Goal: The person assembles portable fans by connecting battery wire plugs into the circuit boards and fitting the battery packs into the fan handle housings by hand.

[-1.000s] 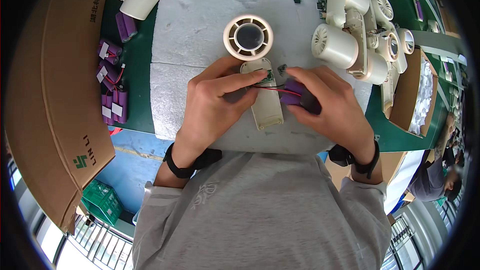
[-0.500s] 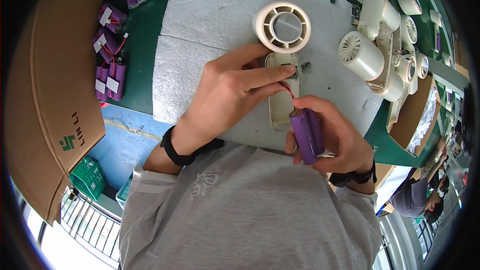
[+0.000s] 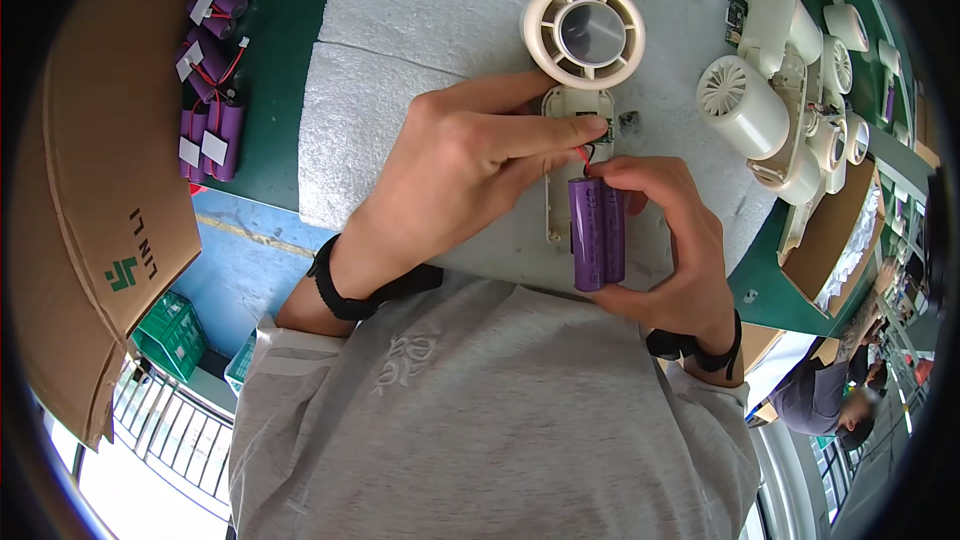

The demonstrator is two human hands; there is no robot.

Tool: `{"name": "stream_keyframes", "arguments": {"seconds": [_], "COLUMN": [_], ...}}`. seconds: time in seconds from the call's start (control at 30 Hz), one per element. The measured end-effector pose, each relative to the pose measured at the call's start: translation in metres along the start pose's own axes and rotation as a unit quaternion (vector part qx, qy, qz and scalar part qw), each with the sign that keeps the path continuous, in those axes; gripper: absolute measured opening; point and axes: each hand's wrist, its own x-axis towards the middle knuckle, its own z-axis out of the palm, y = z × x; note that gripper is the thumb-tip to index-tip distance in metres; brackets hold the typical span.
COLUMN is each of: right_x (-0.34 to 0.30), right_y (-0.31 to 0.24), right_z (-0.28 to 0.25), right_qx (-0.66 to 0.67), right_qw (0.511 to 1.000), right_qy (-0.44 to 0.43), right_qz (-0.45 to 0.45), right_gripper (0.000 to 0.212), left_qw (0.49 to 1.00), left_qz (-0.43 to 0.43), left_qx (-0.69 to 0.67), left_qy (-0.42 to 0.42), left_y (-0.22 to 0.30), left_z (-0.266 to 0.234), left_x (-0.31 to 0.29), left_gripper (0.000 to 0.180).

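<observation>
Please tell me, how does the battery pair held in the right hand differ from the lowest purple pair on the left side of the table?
The held pair is between the thumb and fingers of the right hand; the lowest pair lies on the green table. The lowest pair carries two white patches; the held pair's visible side shows none. Both pairs are purple.

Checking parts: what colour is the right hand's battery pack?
The battery pack is purple, clearest in head view.

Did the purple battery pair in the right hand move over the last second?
Yes: against the dark patch on the white foam, the purple battery pair has moved down the picture and left.
</observation>
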Motion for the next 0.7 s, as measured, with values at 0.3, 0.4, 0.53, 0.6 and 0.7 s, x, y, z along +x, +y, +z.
{"name": "stream_keyframes", "arguments": {"seconds": [0.3,0.4,0.53,0.6,0.7], "right_x": [0.001,0.003,0.007,0.007,0.004], "right_y": [0.003,0.001,0.002,0.002,0.0], "right_z": [0.011,0.013,0.018,0.021,0.026], "right_qx": [-0.112,-0.15,-0.166,-0.18,-0.196], "right_qw": [0.99,0.984,0.981,0.979,0.975], "right_qy": [0.022,0.029,0.035,0.05,0.062], "right_qz": [-0.078,-0.093,-0.09,-0.086,-0.082], "right_gripper": [0.067,0.067,0.068,0.069,0.069], "left_qw": [0.998,0.997,0.996,0.996,0.996], "left_qz": [-0.017,-0.017,-0.02,-0.018,-0.024], "left_qx": [-0.063,-0.076,-0.084,-0.088,-0.089], "left_qy": [-0.003,0.003,0.0,0.0,0.001], "left_y": [-0.004,-0.006,-0.007,-0.008,-0.008], "left_z": [-0.002,-0.002,-0.003,-0.003,-0.003], "left_x": [0.002,0.002,0.003,0.003,0.003], "left_gripper": [0.025,0.021,0.02,0.019,0.019]}}
